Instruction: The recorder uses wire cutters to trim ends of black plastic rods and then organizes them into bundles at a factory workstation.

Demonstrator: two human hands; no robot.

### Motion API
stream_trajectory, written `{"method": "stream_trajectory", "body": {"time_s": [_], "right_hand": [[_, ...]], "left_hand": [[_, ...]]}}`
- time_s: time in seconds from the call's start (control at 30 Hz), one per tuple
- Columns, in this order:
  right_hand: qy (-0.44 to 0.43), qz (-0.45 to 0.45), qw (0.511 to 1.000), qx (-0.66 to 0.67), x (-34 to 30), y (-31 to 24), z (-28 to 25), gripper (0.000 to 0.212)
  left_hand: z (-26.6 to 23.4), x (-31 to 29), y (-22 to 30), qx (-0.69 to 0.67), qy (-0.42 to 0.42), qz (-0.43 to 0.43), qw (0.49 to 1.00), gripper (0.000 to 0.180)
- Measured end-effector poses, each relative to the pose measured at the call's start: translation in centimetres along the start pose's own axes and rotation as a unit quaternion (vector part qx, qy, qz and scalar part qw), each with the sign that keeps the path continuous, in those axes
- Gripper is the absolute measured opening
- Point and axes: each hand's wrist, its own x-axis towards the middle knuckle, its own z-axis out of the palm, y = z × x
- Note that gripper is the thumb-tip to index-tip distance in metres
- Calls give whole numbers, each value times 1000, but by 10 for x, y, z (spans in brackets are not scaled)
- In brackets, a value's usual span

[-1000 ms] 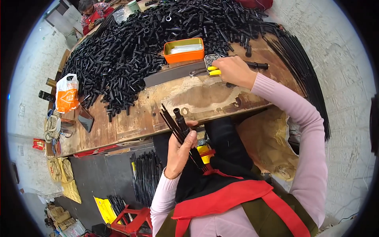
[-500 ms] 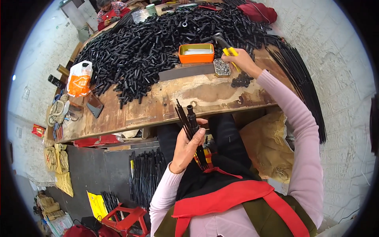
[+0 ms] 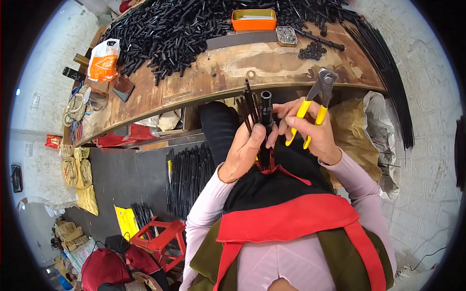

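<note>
Left hand (image 3: 242, 151) clamped round black rods (image 3: 250, 107) and black tube (image 3: 266, 110); right hand (image 3: 318, 138) just beside, gripping yellow-handled pincers (image 3: 326, 87); can't tell from here if it touches tube

The yellow-handled grey metal pliers (image 3: 326, 94) have a smooth head and plastic-looking grips. The slim black cylindrical tube (image 3: 266, 107) looks like glossy plastic; the broad brown wooden tabletop (image 3: 228, 68) is worn and stained, the wide red apron band (image 3: 286, 218) matt cloth.

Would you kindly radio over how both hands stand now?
Left hand: gripping black rods and tube. Right hand: holding yellow-handled pliers. Table just beyond.
</note>
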Motion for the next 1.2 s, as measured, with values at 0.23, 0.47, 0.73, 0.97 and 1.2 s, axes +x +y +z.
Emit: {"method": "stream_trajectory", "body": {"time_s": [0.23, 0.47, 0.73, 0.97, 1.2], "right_hand": [[23, -18, 996, -89, -6, -1, 0, 10], [-28, -80, 996, 38, -3, -12, 0, 25], [-27, -114, 993, -8, 4, -7, -10, 24], [-44, -67, 997, 20, 5, -6, -5, 17], [-46, -71, 996, -6, 6, -1, -3, 11]], "left_hand": [[0, -3, -1, 13, 38, -3, 999, 61], [13, 10, 5, 32, 13, -16, 999, 60], [16, 16, 3, 55, -12, -11, 998, 67], [12, 13, 7, 69, 5, -54, 996, 83], [8, 10, 4, 47, 3, -8, 999, 70]]}}
